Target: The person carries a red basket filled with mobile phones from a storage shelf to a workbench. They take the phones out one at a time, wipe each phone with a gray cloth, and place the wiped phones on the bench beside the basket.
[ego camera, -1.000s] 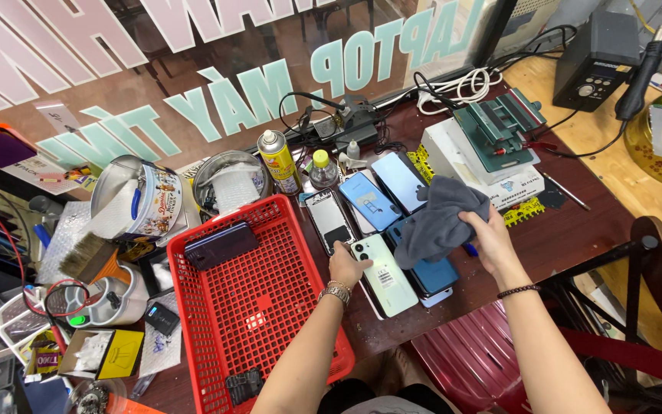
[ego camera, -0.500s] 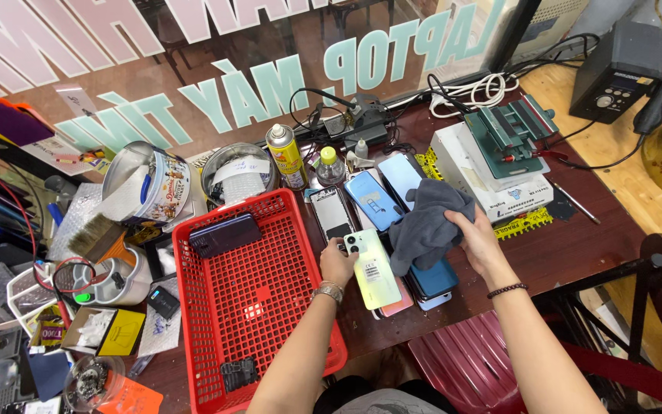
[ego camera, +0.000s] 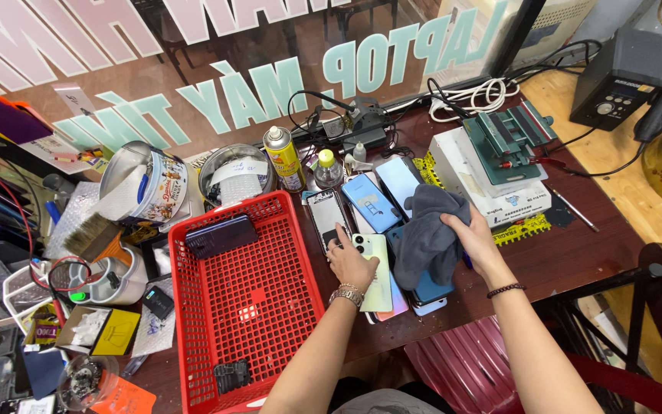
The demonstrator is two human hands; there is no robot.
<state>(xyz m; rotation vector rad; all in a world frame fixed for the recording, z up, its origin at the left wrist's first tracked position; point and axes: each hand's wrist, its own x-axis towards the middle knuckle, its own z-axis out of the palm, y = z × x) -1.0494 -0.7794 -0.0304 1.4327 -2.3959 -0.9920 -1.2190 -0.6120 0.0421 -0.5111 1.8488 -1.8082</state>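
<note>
Pale green phone [ego camera: 375, 270] lies flat on the desk [ego camera: 568, 261] beside the red basket [ego camera: 250, 307], long axis running away from the person; left hand [ego camera: 350, 262] rests open-fingered on it, right hand [ego camera: 475, 239] clutches a grey cloth [ego camera: 427, 238]

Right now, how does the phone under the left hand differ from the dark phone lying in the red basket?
The pale green phone lies on the table among other phones, with the left hand resting on it; the dark phone sits alone at the far end of the red basket, untouched. The pale green phone points away from the person; the dark phone lies crosswise. Both are flat slabs lying flat. The right hand holds a grey cloth.
</note>
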